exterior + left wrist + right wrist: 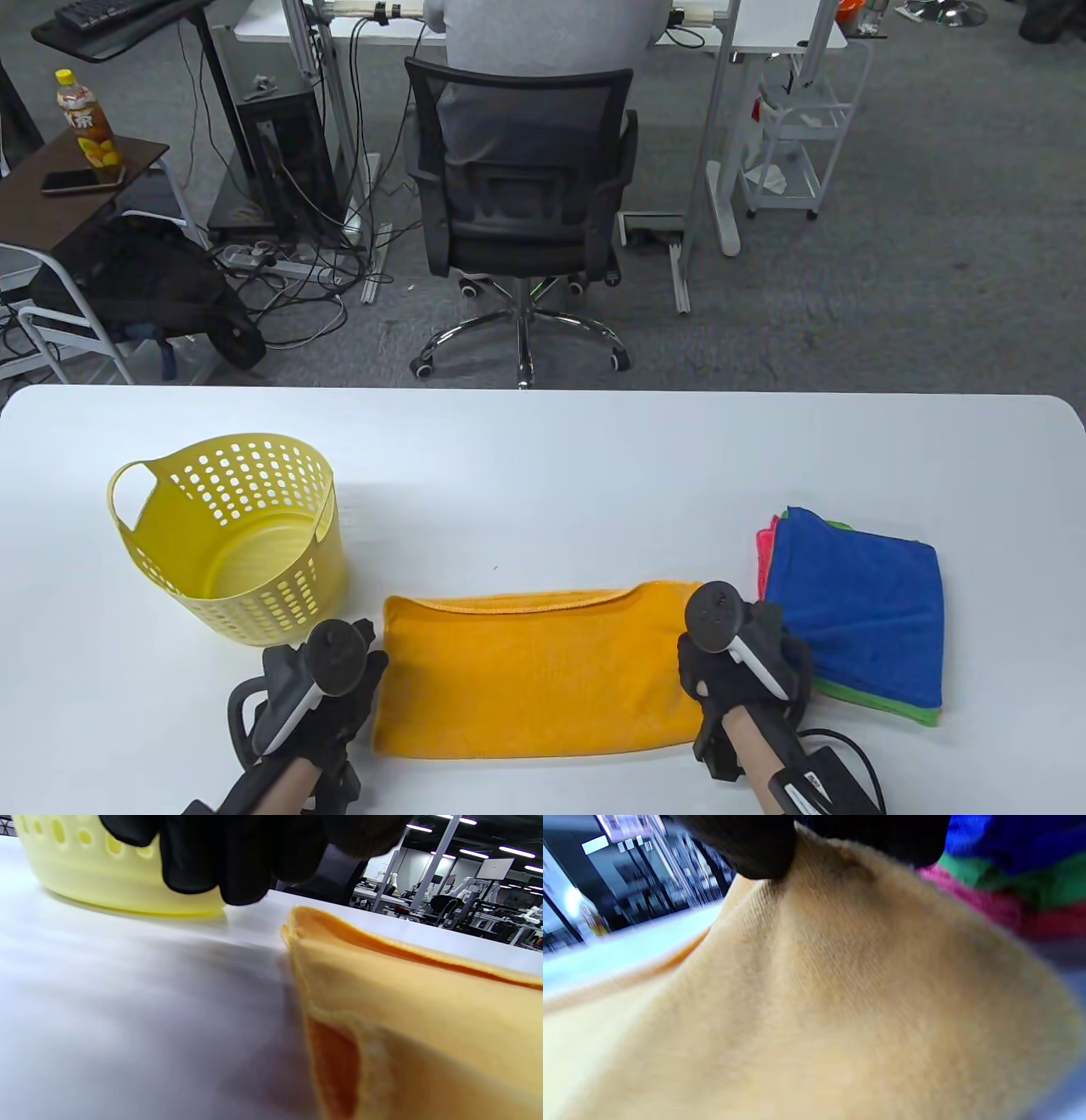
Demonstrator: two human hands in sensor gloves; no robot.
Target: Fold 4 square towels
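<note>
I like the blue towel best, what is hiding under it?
Under the blue towel lie more towels: a green one peeks out at the near edge, a pink one at the left. Only their edges show; the blue one covers the rest.

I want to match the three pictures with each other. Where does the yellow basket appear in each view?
Table view: the yellow basket stands at left on the white table, beyond the left hand.
Left wrist view: its perforated lower wall fills the top left, behind the gloved fingers.
Right wrist view: not in it.
Shared landmark: the orange towel, at right in the left wrist view and filling the right wrist view.
</note>
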